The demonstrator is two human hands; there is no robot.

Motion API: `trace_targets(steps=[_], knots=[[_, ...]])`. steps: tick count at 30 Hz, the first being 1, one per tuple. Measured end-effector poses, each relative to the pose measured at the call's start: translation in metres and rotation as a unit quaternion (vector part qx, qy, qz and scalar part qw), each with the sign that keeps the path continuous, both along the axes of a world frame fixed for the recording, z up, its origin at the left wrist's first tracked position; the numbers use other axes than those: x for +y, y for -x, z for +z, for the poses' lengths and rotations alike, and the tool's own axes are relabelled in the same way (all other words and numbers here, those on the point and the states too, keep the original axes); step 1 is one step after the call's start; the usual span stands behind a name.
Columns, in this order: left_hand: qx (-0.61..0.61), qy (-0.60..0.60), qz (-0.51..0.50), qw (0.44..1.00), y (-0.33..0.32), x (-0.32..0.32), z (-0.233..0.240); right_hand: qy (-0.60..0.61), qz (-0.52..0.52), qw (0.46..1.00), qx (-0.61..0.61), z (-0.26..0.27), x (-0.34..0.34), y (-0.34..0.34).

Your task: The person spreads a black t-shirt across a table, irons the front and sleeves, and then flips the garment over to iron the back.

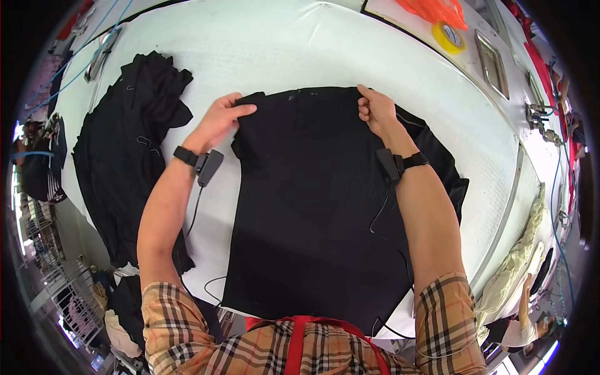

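A black fabric garment (309, 187) lies spread flat on the white table before me, its near edge reaching my waist. My left hand (220, 119) pinches its far left corner, the thumb on top of the cloth. At the far right corner, my right hand (376, 108) grips the same edge with curled fingers. Folded black cloth (438, 154) sticks out beyond my right wrist; whether it belongs to this garment I cannot tell. A few small pale marks show along the far edge, between my hands.
A heap of black garments (124, 154) with loose threads lies to the left. A roll of yellow tape (448, 37) and an orange plastic bag (436, 11) sit at the far right. Cream cloth (513, 262) is piled at right, near another person (520, 330). Cables hang from my wrist devices.
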State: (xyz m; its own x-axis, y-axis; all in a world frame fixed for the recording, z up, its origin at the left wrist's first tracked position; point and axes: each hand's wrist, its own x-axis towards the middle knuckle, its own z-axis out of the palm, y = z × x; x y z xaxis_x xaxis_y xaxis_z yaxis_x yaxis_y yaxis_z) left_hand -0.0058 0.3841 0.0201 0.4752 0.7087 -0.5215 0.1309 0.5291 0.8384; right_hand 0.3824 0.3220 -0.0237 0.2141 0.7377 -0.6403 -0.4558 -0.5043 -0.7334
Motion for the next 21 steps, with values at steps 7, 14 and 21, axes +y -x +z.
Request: trace_targets(steps=[7,14,21], knots=[[0.067,-0.065,0.098,0.991,0.001,-0.020,-0.016,-0.003,-0.009,1.000,-0.005,-0.007,-0.003,-0.010],[0.432,-0.391,0.113,0.805,0.057,-0.014,-0.035,0.000,-0.002,1.000,-0.003,-0.003,0.003,-0.004],[0.419,-0.630,-0.097,0.647,-0.018,-0.019,-0.023,0.000,0.003,1.000,-0.019,0.001,0.001,-0.002]])
